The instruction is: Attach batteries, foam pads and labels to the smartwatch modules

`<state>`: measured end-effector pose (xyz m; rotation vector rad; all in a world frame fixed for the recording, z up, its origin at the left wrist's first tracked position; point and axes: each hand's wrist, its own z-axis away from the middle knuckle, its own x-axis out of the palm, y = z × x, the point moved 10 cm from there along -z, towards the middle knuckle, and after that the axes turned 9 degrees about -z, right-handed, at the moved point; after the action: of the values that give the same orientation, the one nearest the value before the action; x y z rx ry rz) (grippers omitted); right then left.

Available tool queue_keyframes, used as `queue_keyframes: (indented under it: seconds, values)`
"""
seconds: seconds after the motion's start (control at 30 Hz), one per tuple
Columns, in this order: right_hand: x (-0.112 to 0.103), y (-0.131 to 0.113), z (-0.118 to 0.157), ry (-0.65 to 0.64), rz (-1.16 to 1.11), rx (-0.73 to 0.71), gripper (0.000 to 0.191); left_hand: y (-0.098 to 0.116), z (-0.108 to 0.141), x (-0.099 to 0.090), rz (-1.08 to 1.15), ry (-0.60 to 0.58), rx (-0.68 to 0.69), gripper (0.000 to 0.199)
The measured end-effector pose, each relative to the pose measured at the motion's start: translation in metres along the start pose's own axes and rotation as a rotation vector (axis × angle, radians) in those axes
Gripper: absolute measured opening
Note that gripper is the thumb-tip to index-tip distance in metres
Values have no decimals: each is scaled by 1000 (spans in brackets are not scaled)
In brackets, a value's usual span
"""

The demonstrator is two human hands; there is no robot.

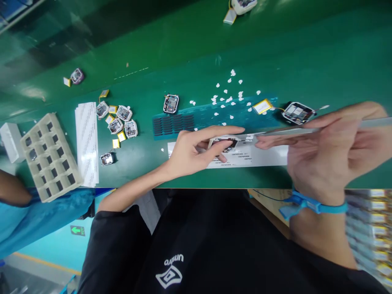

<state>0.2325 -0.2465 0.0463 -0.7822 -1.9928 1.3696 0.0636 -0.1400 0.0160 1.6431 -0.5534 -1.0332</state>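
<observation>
My left hand [190, 153] is closed around a small watch case [225, 143], with its inner electronics facing up. My right hand [327, 155] grips a pair of metal tweezers [281, 131], whose tips point left toward the case. A small white piece [248, 138] shows at the tweezer tips; I cannot tell if it is pinched. Under both hands lies a white label sheet [257, 159] with printed rows. Just beyond the right hand sits another opened watch case [297, 113], wired to a yellow-edged battery [262, 106].
Small white stickers [229, 99] are scattered beyond the hands, near a blue sheet with black strips [173, 125]. Several opened cases [124, 113] with batteries lie left, by white label strips [87, 143] and a compartment tray [50, 157]. Another person's arm [14, 188] reaches in at left.
</observation>
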Motion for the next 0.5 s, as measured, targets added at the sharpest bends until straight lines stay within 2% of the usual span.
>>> queue_keyframes:
  seconds: [0.17, 0.37, 0.5]
  values:
    - [30, -6, 7, -54, 39, 1, 39, 3, -1, 3, 175, -113, -78, 44]
    - [35, -15, 10, -75, 178, -53, 38, 4, 2, 7, 274, -117, -115, 48]
    - [42, -13, 10, -117, 131, 13, 43, 3, 5, 12, 237, -144, -141, 46]
